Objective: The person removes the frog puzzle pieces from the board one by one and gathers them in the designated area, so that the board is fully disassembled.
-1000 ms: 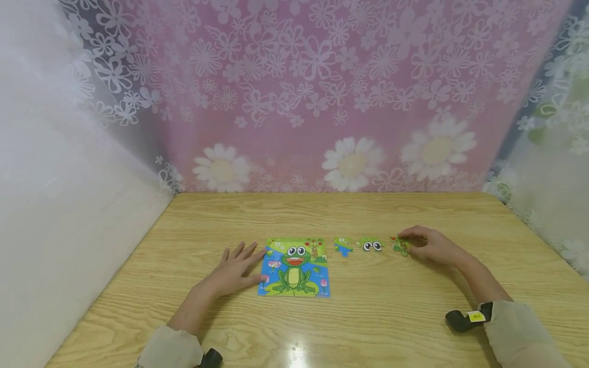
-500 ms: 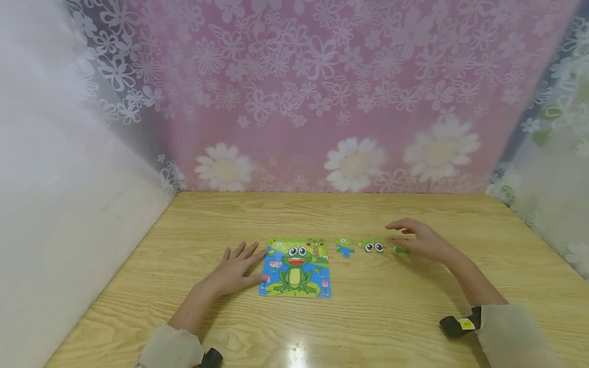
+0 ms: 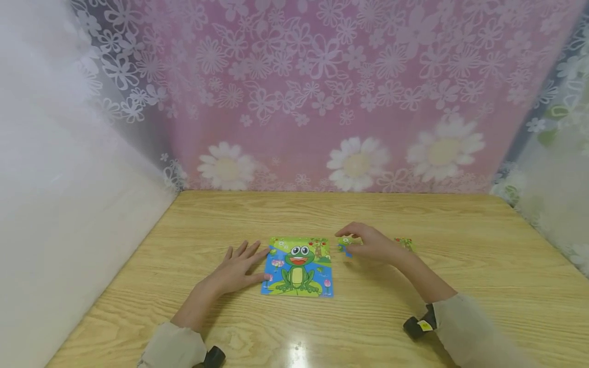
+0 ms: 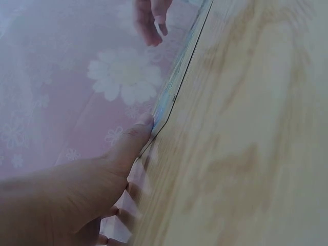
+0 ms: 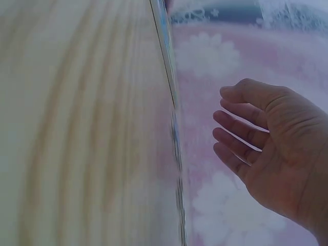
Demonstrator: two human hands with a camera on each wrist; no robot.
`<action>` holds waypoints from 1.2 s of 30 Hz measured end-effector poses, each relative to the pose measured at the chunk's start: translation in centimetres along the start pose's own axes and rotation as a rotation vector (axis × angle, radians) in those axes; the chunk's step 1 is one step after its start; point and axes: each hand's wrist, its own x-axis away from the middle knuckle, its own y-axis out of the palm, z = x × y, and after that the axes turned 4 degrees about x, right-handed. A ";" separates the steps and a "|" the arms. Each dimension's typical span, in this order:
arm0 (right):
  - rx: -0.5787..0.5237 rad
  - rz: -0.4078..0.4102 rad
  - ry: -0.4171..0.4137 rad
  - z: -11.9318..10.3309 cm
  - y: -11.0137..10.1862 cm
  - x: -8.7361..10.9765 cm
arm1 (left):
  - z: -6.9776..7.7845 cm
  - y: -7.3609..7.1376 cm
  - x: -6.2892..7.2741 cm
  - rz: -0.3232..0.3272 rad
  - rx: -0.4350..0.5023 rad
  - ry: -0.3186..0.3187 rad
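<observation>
A square frog puzzle (image 3: 298, 271) lies on the table in the head view. My left hand (image 3: 232, 273) rests at its left side with fingers spread; in the left wrist view the thumb (image 4: 138, 133) touches the puzzle's edge. My right hand (image 3: 375, 245) hovers over a row of loose jigsaw pieces to the right of the puzzle. Its fingers are loosely bent and hold nothing, as the right wrist view shows. One green and blue piece (image 3: 345, 240) shows partly behind the fingertips. A piece with a tree (image 3: 403, 242) lies behind the forearm. The piece with eyes is hidden by the hand.
A wood-grain table (image 3: 221, 214) spans the view. A pink flowered curtain (image 3: 285, 102) hangs along its back edge, with a pale sheet (image 3: 55, 204) on the left and a floral one (image 3: 557, 204) on the right.
My right hand has let go of the tree piece and moved left over the row, now covering the eyes piece. The left hand has stayed at the puzzle.
</observation>
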 end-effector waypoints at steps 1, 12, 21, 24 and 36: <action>0.004 -0.012 -0.005 -0.4 0.4 -0.4 | 0.0 0.0 0.0 0.000 -0.003 0.000; 0.054 -0.074 -0.045 -4.4 4.3 -4.1 | 0.4 -0.3 0.0 -0.015 0.003 -0.005; 0.075 -0.099 -0.089 -5.3 7.2 -6.2 | 0.5 -0.4 0.0 -0.019 0.006 -0.016; 0.094 -0.113 -0.086 -5.4 7.8 -6.3 | 0.5 -0.3 -0.1 -0.019 0.001 -0.012; 0.141 -0.078 -0.082 -6.0 8.9 -6.3 | 0.2 -0.2 0.0 -0.012 -0.002 -0.006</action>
